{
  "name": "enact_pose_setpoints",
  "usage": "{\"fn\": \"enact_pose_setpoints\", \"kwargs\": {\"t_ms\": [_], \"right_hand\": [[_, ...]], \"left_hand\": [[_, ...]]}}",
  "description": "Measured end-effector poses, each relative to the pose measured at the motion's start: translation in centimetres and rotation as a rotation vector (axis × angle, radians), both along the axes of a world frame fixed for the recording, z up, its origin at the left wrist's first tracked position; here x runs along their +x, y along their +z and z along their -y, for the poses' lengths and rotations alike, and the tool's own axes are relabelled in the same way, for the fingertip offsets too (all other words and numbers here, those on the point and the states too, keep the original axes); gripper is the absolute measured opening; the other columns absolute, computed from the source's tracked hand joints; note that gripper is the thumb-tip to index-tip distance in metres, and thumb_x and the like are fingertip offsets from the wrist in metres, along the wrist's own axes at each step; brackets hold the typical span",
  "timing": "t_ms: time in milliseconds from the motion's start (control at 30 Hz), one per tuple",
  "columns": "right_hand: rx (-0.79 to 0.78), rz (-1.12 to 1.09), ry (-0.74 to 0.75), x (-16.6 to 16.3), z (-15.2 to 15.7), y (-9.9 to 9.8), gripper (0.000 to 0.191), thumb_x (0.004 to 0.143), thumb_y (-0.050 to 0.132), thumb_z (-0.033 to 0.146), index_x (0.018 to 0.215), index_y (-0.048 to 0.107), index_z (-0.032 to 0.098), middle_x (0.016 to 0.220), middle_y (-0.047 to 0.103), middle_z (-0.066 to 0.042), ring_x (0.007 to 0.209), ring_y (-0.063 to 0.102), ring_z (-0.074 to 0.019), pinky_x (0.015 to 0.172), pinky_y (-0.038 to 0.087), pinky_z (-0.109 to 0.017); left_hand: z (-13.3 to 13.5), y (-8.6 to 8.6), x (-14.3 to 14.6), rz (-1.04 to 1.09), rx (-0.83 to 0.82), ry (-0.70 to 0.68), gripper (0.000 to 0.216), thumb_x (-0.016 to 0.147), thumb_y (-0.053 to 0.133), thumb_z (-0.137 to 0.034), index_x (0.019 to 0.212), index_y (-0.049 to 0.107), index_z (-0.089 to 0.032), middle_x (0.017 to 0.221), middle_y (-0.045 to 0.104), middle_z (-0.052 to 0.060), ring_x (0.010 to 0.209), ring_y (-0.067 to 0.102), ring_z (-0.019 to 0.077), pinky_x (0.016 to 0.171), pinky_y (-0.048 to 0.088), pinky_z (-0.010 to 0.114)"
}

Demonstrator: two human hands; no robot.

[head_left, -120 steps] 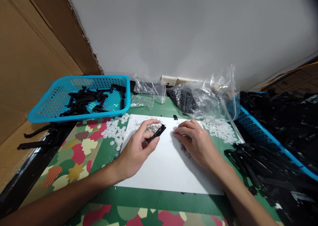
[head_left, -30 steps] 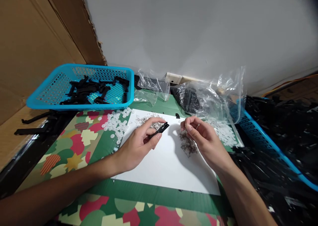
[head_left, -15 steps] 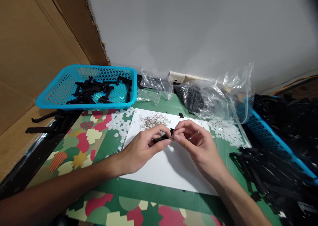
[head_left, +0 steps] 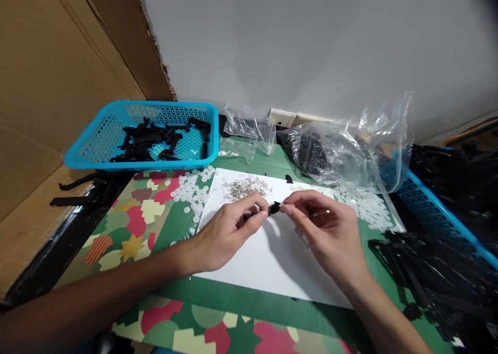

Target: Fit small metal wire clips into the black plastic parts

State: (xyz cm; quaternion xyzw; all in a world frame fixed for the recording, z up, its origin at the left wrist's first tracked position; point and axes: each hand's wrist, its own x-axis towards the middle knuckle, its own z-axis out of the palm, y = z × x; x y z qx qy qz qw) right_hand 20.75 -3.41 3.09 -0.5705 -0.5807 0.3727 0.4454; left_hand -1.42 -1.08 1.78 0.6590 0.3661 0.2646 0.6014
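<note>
My left hand is closed round a small black plastic part, whose far end sticks out past the fingertips. Thumb and forefinger of my right hand are pinched together at that end. Whatever lies between them is too small to make out. A tiny metallic glint shows by the right hand's curled fingers. Both hands are above a white sheet of paper. Behind them on the paper lies a pile of small metal springs or wire clips, too fine to tell which.
A blue basket at the back left holds black parts. White plastic discs lie left of the paper, more white pieces right. Clear plastic bags stand by the wall. Black parts and another blue basket fill the right side.
My right hand has drawn slightly right, and more of the black part's end shows. The thin metal rod seen by its fingers before now shows only as a glint. The view has shifted a little.
</note>
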Motion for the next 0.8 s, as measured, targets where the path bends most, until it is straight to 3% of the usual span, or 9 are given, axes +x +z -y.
{"fn": "enact_pose_setpoints", "kwargs": {"t_ms": [133, 333, 467, 567, 633, 733, 800], "right_hand": [[-0.014, 0.07, 0.082, 0.6, 0.0, 0.4, 0.017, 0.098, 0.074, 0.043, 0.097, 0.08, 0.027, 0.094, 0.077, -0.005, 0.068, 0.059, -0.0176, 0.058, 0.043, -0.033], [0.061, 0.183, 0.243, 0.0, 0.5, 0.5, 0.008, 0.101, 0.072, 0.035, 0.099, 0.078, 0.03, 0.09, 0.074, -0.001, 0.072, 0.056, -0.0163, 0.063, 0.041, -0.033], [0.054, 0.197, 0.278, -0.3, 0.6, 0.6, 0.013, 0.102, 0.069, 0.031, 0.091, 0.073, 0.027, 0.084, 0.07, -0.001, 0.07, 0.052, -0.0162, 0.063, 0.04, -0.033], [0.023, 0.115, 0.221, 0.1, 0.4, 0.8, 0.015, 0.099, 0.073, 0.035, 0.087, 0.073, 0.025, 0.08, 0.067, -0.002, 0.066, 0.048, -0.0159, 0.059, 0.038, -0.033], [0.009, 0.048, 0.126, 0.6, 0.2, 0.9, 0.017, 0.096, 0.077, 0.039, 0.087, 0.074, 0.025, 0.073, 0.062, -0.001, 0.061, 0.044, -0.0152, 0.055, 0.034, -0.032], [0.023, -0.054, -0.024, 1.7, -0.3, 0.8, 0.018, 0.092, 0.081, 0.041, 0.088, 0.074, 0.025, 0.073, 0.061, -0.001, 0.06, 0.044, -0.0141, 0.052, 0.032, -0.031], [0.043, -0.096, -0.083, 2.3, -0.5, 0.5, 0.018, 0.091, 0.082, 0.041, 0.089, 0.074, 0.025, 0.079, 0.062, -0.001, 0.062, 0.045, -0.0138, 0.053, 0.033, -0.031]], "left_hand": [[0.0, -0.2, 0.0, 0.016, -0.028, 0.0, 0.03, 0.11, 0.049, -0.052, 0.101, 0.053, -0.023, 0.073, 0.04, -0.005, 0.06, 0.035, 0.0107, 0.054, 0.03, 0.025], [0.0, -0.4, 0.2, 0.042, -0.036, -0.006, 0.03, 0.11, 0.05, -0.052, 0.103, 0.055, -0.023, 0.078, 0.044, -0.005, 0.062, 0.036, 0.0101, 0.055, 0.031, 0.024], [-0.1, -0.2, 0.1, 0.013, -0.003, -0.032, 0.03, 0.111, 0.047, -0.051, 0.104, 0.055, -0.023, 0.081, 0.046, -0.004, 0.064, 0.039, 0.0103, 0.058, 0.035, 0.023], [0.1, -0.4, -0.1, -0.077, 0.076, -0.062, 0.027, 0.113, 0.041, -0.049, 0.119, 0.052, -0.025, 0.075, 0.047, -0.005, 0.061, 0.042, 0.0113, 0.057, 0.035, 0.025], [0.4, -0.8, -0.2, -0.202, 0.292, -0.06, 0.027, 0.115, 0.04, -0.041, 0.136, 0.046, -0.026, 0.077, 0.054, -0.005, 0.062, 0.049, 0.0128, 0.059, 0.038, 0.026], [0.6, -1.5, -0.2, -0.432, 0.891, -0.086, 0.042, 0.112, 0.042, -0.02, 0.153, 0.037, -0.024, 0.094, 0.067, 0.003, 0.081, 0.062, 0.0188, 0.068, 0.045, 0.03], [0.5, -1.6, -0.2, -0.565, 1.184, -0.121, 0.051, 0.109, 0.042, -0.01, 0.159, 0.034, -0.018, 0.096, 0.068, 0.006, 0.087, 0.064, 0.0214, 0.072, 0.048, 0.033]]}}
